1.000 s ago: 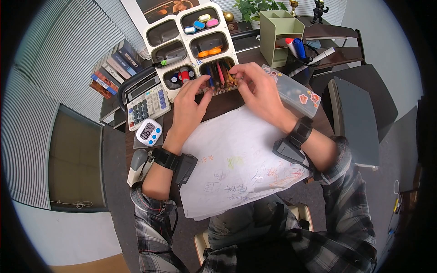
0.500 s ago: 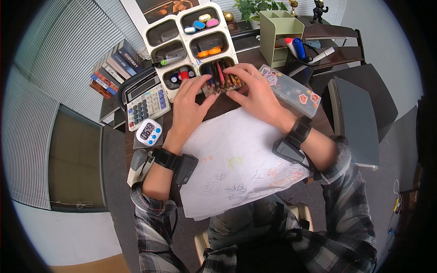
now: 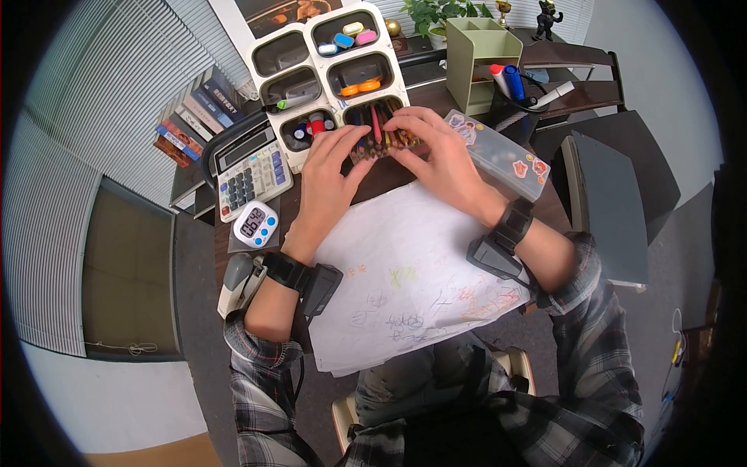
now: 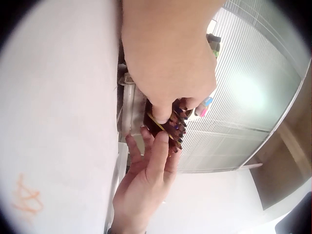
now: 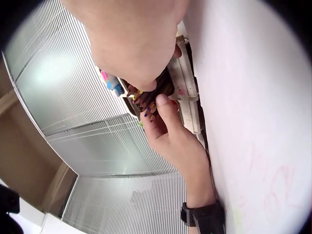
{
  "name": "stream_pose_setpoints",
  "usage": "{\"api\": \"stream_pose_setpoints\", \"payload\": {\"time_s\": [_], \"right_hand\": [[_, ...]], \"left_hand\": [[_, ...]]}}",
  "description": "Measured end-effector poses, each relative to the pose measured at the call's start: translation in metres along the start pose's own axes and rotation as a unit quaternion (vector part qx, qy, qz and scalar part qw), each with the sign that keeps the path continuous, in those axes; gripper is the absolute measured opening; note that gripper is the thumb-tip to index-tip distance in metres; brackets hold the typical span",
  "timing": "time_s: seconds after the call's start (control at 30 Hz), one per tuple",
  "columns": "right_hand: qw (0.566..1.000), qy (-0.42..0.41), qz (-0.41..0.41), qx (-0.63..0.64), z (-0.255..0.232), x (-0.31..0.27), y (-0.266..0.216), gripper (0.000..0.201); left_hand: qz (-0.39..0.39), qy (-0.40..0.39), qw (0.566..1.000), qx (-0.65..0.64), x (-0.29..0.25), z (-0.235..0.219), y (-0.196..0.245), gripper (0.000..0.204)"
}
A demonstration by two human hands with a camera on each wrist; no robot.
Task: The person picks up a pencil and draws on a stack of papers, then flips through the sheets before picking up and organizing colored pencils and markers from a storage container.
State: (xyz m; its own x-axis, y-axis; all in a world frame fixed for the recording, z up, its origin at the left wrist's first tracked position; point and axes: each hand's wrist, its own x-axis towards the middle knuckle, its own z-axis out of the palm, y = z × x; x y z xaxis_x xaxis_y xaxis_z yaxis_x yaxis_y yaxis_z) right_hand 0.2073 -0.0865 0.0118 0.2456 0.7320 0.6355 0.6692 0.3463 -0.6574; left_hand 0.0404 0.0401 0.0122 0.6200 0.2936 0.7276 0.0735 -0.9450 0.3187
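Observation:
A bundle of coloured pencils (image 3: 377,128) stands in the front right compartment of the white organizer (image 3: 317,71). My left hand (image 3: 328,175) grips the bundle's left side and my right hand (image 3: 447,163) its right side. In the left wrist view, both thumbs press on the near side of the pencils (image 4: 171,130), whose points face up; the left hand (image 4: 168,53) is above, the right hand (image 4: 144,180) below. The right wrist view shows the pencils (image 5: 147,101) between the same two hands, with fingers partly hidden behind them.
White paper (image 3: 420,265) with scribbles covers the near desk. At left are a calculator (image 3: 253,185), a timer (image 3: 255,224) and a stapler (image 3: 240,284). A clear stickered box (image 3: 506,159) lies at right, near a green organizer (image 3: 465,74) and markers (image 3: 512,82).
My right hand has moved slightly left and closed in on the pencils; its thumb and fingers now sit against them. My left hand has shifted a little to the right.

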Motion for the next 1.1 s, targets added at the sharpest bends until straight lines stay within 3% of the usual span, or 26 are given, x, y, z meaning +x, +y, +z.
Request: {"api": "stream_pose_setpoints", "payload": {"time_s": [1.1], "right_hand": [[1.0, 0.009, -0.022, -0.019, 0.0017, -0.0013, 0.0013, 0.028]], "left_hand": [[0.019, 0.035, 0.999, 0.001, -0.0006, 0.0005, 0.0015, 0.033]]}}
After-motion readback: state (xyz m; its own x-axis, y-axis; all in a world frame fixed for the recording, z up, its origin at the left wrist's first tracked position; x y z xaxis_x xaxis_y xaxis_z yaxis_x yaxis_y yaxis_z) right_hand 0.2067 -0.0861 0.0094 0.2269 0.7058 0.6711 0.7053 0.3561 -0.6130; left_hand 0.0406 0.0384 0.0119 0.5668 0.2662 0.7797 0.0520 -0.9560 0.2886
